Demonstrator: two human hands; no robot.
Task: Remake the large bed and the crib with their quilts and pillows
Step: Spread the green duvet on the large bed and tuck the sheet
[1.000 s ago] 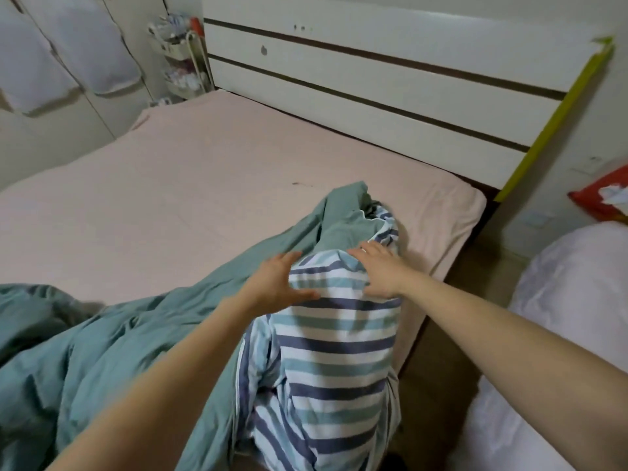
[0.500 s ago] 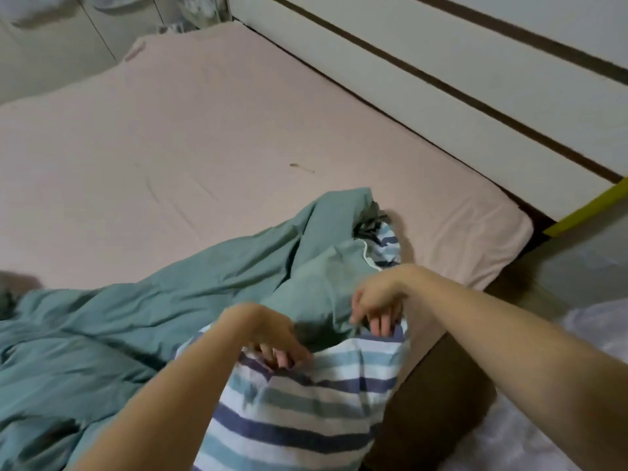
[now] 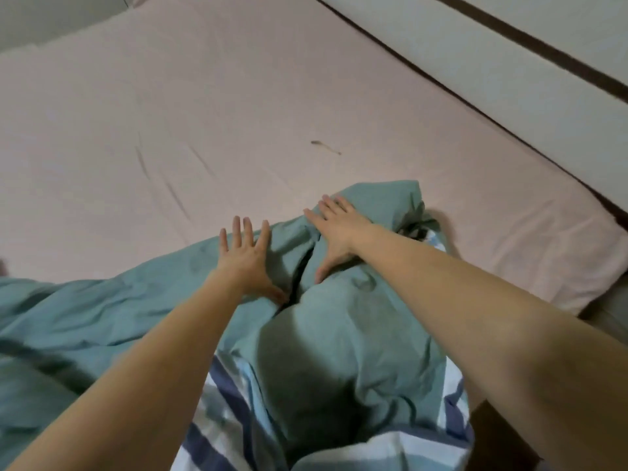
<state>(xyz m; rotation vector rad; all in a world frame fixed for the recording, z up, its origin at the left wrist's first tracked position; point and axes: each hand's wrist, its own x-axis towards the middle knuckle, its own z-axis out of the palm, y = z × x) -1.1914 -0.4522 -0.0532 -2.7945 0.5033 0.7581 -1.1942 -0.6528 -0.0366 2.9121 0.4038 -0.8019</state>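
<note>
A teal quilt (image 3: pixel 339 334) with a blue-and-white striped underside (image 3: pixel 224 430) lies bunched at the near edge of the large bed, whose pink sheet (image 3: pixel 204 113) is bare. My left hand (image 3: pixel 246 256) lies flat on the quilt with fingers spread. My right hand (image 3: pixel 336 232) presses flat on the quilt's folded-over corner, fingers straight. A fold runs between the two hands. The striped side shows at the bottom and beside my right forearm.
The white headboard (image 3: pixel 509 79) with a dark stripe runs along the upper right. The mattress corner (image 3: pixel 577 260) ends at the right, with a dark gap beside the bed below it. A small dark mark (image 3: pixel 324 147) lies on the sheet.
Both hands let go of the striped edge they gripped and now lie flat on the teal side, further up the bed. The quilt's teal side has been folded over the stripes.
</note>
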